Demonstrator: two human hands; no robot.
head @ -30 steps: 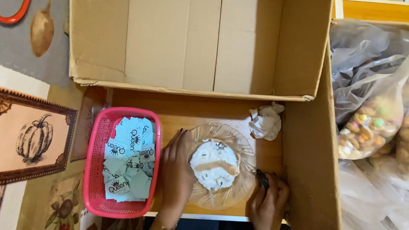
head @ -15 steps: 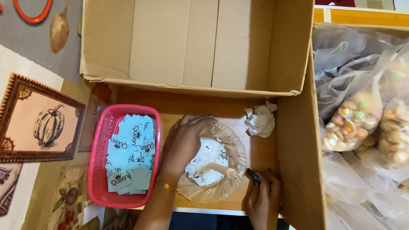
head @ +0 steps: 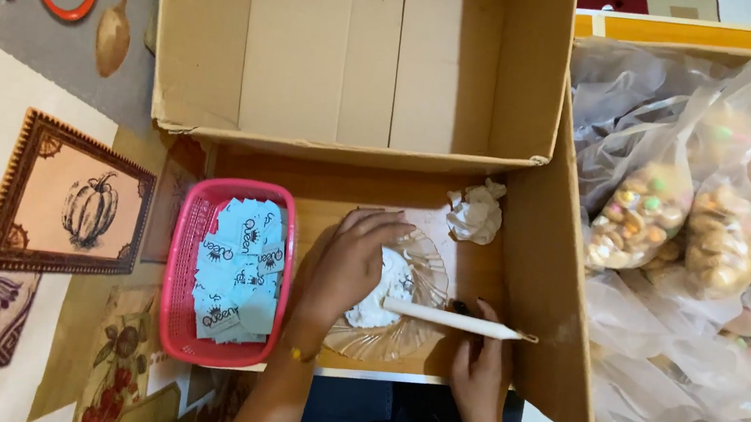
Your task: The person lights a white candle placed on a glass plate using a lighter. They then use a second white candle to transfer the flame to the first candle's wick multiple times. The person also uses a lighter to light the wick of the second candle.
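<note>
- Hands are apart from each other: my left hand (head: 347, 268) lies flat and spread over the glass plate (head: 403, 305), fingers opened, pressing on the white lump (head: 386, 290) that sits on the plate.
- My right hand (head: 480, 363) is at 4 o'clock from the plate, closed around a thin white stick (head: 457, 320); the stick lies nearly level, one end over the plate just beside my left hand, the other end pointing to 3 o'clock against the cardboard wall.
- The plate stands on the wooden board (head: 331, 199) in the lower middle of the view, touching the near edge of it.
- At 9 o'clock from the plate, just beside my left wrist, is a pink plastic basket (head: 177, 284) filled with small light blue paper labels (head: 241, 271).
- At 1 o'clock from the plate is a crumpled white paper (head: 476, 212), apart from both hands.
- At 12 o'clock stands a big open cardboard box (head: 363, 54), its inside bare.
- At 3 o'clock, behind the cardboard flap, lie clear plastic bags of mixed snacks (head: 669, 212).
- At 9 o'clock, well apart, is a framed pumpkin picture (head: 74, 200); at 11 o'clock a wooden spoon (head: 115, 25) lies on a grey mat (head: 43, 46).
</note>
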